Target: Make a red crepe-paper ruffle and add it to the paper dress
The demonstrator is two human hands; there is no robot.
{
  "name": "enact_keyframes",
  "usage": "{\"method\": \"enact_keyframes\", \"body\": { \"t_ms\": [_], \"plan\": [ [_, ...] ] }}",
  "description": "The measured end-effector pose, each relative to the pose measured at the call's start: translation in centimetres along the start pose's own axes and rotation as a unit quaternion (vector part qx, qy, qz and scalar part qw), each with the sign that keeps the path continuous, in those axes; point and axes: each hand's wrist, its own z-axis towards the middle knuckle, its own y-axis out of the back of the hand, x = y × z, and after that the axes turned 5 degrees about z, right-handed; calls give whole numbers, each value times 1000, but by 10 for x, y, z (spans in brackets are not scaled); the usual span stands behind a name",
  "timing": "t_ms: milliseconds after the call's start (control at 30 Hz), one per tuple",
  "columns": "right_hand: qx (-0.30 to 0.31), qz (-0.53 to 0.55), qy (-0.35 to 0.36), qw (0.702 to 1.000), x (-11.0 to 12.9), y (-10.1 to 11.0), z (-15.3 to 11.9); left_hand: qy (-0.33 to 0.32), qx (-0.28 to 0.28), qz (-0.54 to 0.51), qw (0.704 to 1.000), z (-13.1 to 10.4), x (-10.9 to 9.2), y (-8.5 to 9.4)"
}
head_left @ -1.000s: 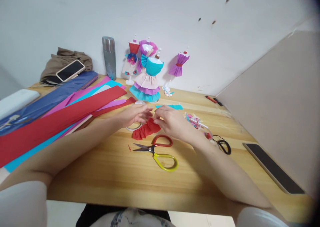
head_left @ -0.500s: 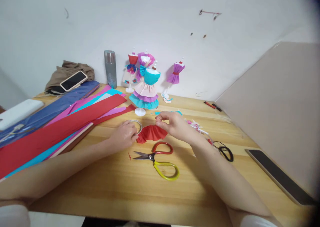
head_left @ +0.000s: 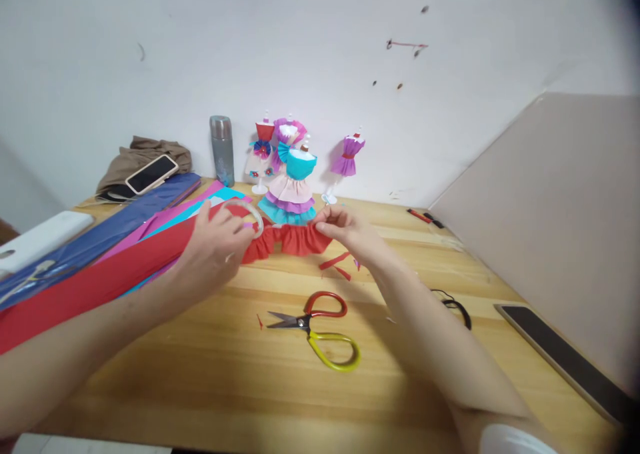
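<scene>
- Evidently, a ruffled red strip point(head_left: 305, 241) was held between both hands' fingers.
- Its right end was pinched by the right hand point(head_left: 347, 229); a ring-shaped roll point(head_left: 259, 222) was gripped by the left hand point(head_left: 215, 244).
- Strip-spreading was judged underway; even tension was judged needed.

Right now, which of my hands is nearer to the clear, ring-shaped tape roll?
Left. Your left hand has the clear, ring-shaped tape roll in its grip; your right hand is apart from it, off to the right, pinching the red ruffled paper strip.
</scene>
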Motion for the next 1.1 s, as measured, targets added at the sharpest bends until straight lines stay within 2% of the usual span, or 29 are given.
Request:
{"method": "enact_keyframes", "body": {
  "t_ms": [67, 133, 333, 433, 600, 733, 900, 1100],
  "plan": [
    [-28, 35, 8, 999, 3, -3, 12, 14, -44, 69, 997, 15, 16, 10],
    [-63, 50, 10, 997, 6, -5, 24, 11, -52, 103, 993, 32, 30, 19],
    [-121, 31, 22, 992, 8, -1, 59, 0, 27, 133, 991, 81, 54, 38],
    [-132, 8, 19, 991, 9, 2, 69, -35, 58, 123, 990, 99, 62, 39],
    [-139, -24, 14, 990, 11, 5, 79, -76, 63, 74, 992, 117, 79, 34],
    [-144, -41, 18, 989, 11, 8, 84, -80, 83, 35, 993, 128, 84, 33],
    [-140, -57, 30, 988, 10, 10, 88, -120, 111, 84, 983, 141, 81, 34],
    [-128, -65, 35, 989, 10, 13, 92, -91, 157, 97, 979, 153, 76, 41]
  ]
}}
